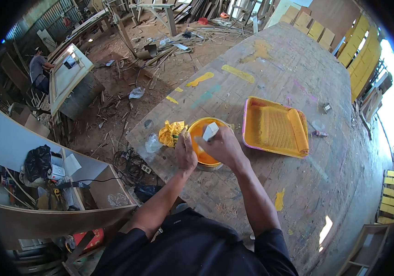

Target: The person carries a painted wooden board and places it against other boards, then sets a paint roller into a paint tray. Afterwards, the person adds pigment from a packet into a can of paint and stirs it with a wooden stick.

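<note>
Right hand: the right hand (224, 145) has its fingers closed around a pale, blocky handle-like object (210, 132), held over the paint; its lower part is hidden.
Left hand: the left hand (186, 154) is upright at the near-left side of the container, fingers together along the rim; I cannot tell whether they grip it.
Paint container: a round, yellow-rimmed container (209, 165) of orange-yellow paint stands on the worktop between the two hands.
Bags: a crumpled yellow plastic bag (171, 132) lies just left of the container, with a crumpled clear plastic bag (152, 143) beside it.
Tray: a rectangular paint tray (245, 120), coated yellow-orange, sits right of the container and apart from it; a paint-covered cylindrical roller (298, 131) lies along its right end.
Worktop: a large, worn wooden worktop (261, 181) marked with yellow smears (238, 73) and a teal smear (206, 95).
Beyond: yellow-painted boards (360, 57) lean at the far right; at far left, a person (39, 71) stands by a pale framed panel (69, 80).
Floor: wood scraps (155, 64) litter the brown floor.
</note>
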Demonstrator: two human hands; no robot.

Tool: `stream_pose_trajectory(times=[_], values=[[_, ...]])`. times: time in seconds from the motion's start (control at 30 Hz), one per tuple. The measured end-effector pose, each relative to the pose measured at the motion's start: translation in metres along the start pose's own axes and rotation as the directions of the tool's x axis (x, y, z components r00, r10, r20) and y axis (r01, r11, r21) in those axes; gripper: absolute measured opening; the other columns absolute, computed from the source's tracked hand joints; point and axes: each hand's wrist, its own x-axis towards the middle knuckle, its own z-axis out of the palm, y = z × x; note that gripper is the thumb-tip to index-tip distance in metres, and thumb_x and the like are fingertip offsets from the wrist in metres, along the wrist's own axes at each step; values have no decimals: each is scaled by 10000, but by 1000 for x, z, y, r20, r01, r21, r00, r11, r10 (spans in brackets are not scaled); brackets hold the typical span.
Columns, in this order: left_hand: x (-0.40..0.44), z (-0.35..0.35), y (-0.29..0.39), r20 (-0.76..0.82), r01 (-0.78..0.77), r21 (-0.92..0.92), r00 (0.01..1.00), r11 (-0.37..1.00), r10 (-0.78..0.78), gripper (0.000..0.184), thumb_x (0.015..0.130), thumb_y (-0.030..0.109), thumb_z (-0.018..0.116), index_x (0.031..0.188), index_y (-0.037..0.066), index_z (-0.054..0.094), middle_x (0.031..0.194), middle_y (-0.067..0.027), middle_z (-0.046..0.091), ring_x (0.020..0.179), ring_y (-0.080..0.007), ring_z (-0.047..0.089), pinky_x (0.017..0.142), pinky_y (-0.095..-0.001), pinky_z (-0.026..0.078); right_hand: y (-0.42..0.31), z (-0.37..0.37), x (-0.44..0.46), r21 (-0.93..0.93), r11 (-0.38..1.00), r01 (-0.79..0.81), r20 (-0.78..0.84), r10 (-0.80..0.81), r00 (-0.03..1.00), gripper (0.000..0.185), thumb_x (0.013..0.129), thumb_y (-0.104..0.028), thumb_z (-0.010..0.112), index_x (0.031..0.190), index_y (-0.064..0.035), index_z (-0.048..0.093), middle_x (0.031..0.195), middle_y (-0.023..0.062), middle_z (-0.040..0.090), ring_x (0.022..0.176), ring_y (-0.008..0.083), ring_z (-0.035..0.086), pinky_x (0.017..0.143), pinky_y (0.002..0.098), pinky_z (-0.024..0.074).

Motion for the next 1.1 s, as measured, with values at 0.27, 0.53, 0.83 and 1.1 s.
stream_pose_trajectory(times=[0.27, 0.53, 0.83, 1.1], values=[[-2, -2, 0, -14, -1, 78, 1000, 997, 2, 608, 1126, 409, 415, 1438, -106, 503, 1388, -285, 593, 1303, -369, 576, 1111, -409, 436, 18, -15, -6, -106, 994, -30, -104, 18, 994, 299, 831, -305, 761, 850, -11, 708, 701, 191, 671, 649, 368, 677, 618, 434, 529], [0, -5, -4, 18, -9, 82, 1000, 997, 7, 561, 1135, 363, 407, 1437, -99, 506, 1369, -275, 598, 1275, -359, 588, 1079, -400, 456, 18, -17, 5, -66, 997, -47, -212, 32, 977, 323, 849, -298, 757, 833, 18, 693, 728, 203, 684, 680, 366, 693, 645, 427, 543], [0, -2, -9, -6, -33, 42, 999, 999, 33, 559, 1133, 371, 411, 1422, -97, 515, 1337, -259, 615, 1240, -345, 603, 1064, -404, 462, 35, 15, 31, -81, 994, 72, -243, -90, 966, 270, 871, -253, 740, 821, 3, 671, 720, 217, 671, 687, 401, 687, 626, 451, 529], [2, 0, -3, -11, -9, -9, 1000, 1000, 9, 550, 1135, 370, 402, 1420, -86, 520, 1293, -232, 634, 1196, -295, 612, 1042, -382, 468, 21, -8, -15, 55, 983, 173, 112, -178, 978, 265, 882, -219, 754, 792, -31, 591, 644, 127, 562, 567, 231, 514, 575, 390, 460]])
